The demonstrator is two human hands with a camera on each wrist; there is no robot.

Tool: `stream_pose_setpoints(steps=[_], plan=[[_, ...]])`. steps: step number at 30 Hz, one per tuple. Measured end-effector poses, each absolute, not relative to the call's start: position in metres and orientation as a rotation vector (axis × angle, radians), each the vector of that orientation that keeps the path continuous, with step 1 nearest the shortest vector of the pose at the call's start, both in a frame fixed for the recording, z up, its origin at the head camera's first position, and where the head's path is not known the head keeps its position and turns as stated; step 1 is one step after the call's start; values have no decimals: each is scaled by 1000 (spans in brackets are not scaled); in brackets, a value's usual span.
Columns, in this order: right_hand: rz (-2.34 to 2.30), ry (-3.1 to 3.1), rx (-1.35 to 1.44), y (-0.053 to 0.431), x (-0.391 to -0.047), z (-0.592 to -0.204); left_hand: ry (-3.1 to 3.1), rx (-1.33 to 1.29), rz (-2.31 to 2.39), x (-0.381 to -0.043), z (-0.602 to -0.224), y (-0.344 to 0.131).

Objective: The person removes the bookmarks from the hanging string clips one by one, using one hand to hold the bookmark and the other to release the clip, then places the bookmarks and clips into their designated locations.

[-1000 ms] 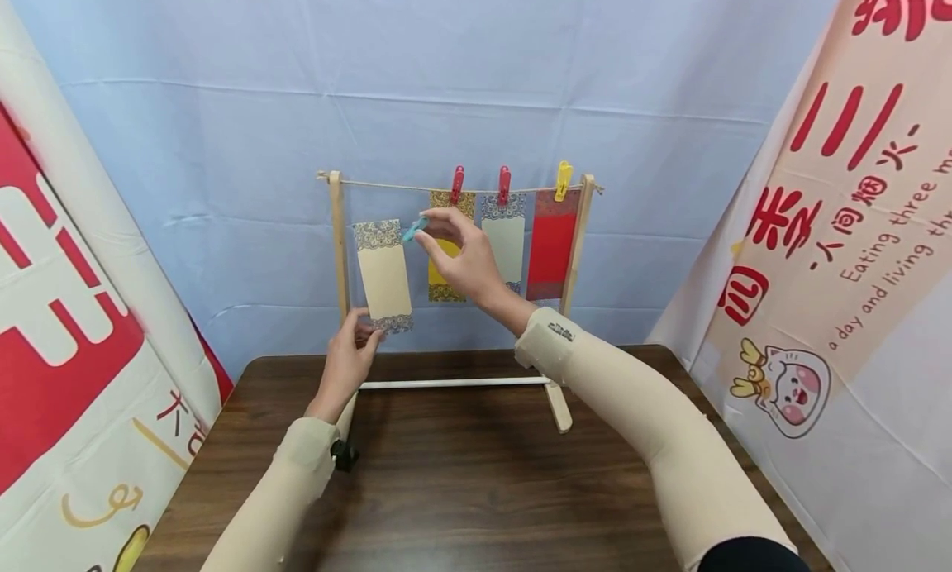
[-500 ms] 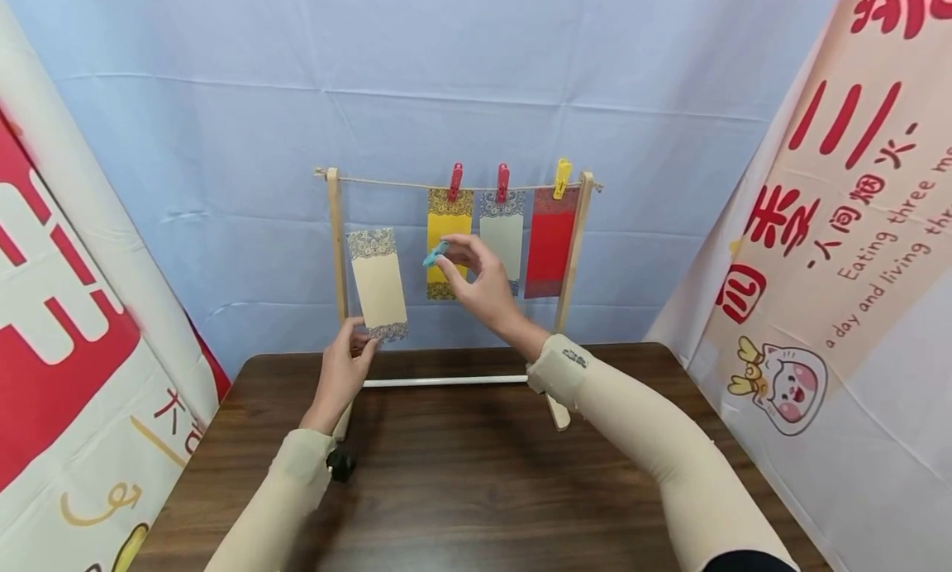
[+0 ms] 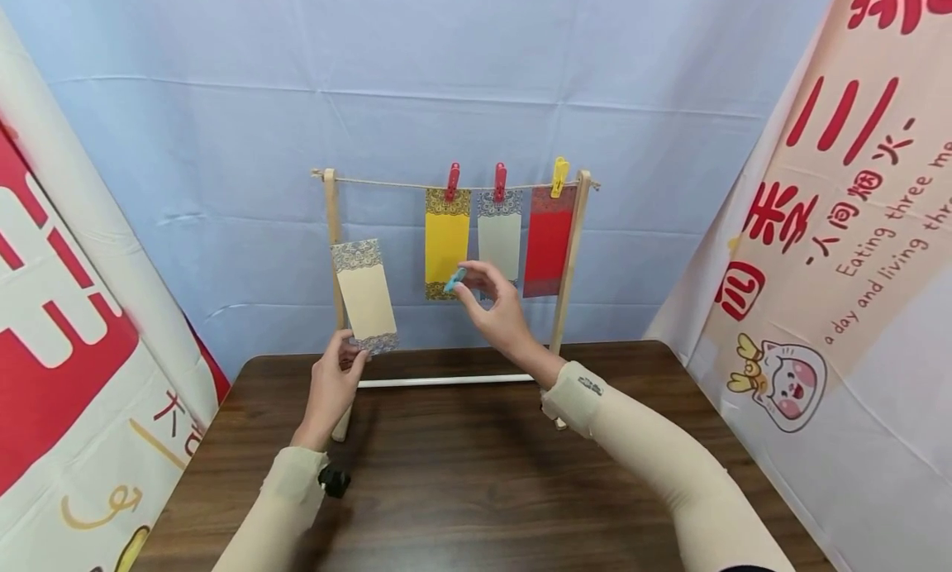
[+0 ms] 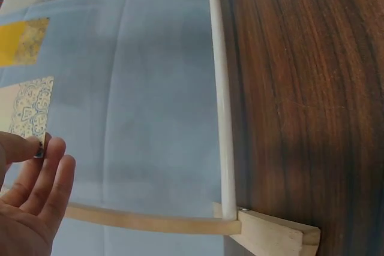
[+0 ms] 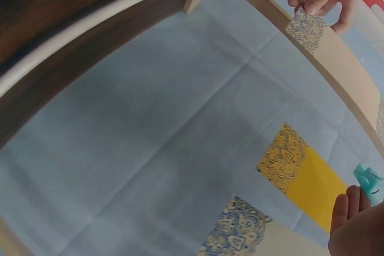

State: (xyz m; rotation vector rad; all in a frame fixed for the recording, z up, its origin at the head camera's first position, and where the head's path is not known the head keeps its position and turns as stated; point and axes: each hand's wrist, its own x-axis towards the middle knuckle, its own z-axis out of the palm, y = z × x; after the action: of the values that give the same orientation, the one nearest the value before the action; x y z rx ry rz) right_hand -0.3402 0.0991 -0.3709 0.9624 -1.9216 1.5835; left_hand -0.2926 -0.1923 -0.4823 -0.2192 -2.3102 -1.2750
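Three cards hang pegged on the string (image 3: 390, 183) of the wooden rack (image 3: 332, 212): the yellow card (image 3: 447, 237) and the pale grey card (image 3: 499, 235) each under a red clothespin, with the red card (image 3: 548, 250) under a yellow clothespin (image 3: 560, 178), next to the rack's right post. The fourth, the cream card (image 3: 368, 299), is off the string. Your left hand (image 3: 328, 390) has it by its lower patterned end, thumb and fingers (image 4: 60, 181) pinching one corner. It stands below the string and in front of the left post, its top leaning left, with no clothespin on it.

Your right hand (image 3: 506, 316) pinches the blue clothespin (image 3: 455, 280) between its fingertips, in front of the yellow card's lower end in the head view and well apart from the cream card. So, as things lie, three cards and three clothespins are on the string, and one of each is in your hands. Neither is set down on the table (image 3: 461, 481), and the three pegged cards all look secure.
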Motion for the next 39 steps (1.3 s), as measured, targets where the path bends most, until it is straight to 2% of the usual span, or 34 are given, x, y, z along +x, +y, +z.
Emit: stream_pose_setpoints(steps=[22, 30, 39], plan=[[1483, -1992, 830, 137, -317, -431, -2316, -131, -1239, -269, -512, -199], [1526, -2010, 761, 154, -292, -427, -2334, -110, -1259, -263, -513, -202], [1493, -2053, 673, 178, -284, -445, -2349, -61, -1223, -257, -519, -209]])
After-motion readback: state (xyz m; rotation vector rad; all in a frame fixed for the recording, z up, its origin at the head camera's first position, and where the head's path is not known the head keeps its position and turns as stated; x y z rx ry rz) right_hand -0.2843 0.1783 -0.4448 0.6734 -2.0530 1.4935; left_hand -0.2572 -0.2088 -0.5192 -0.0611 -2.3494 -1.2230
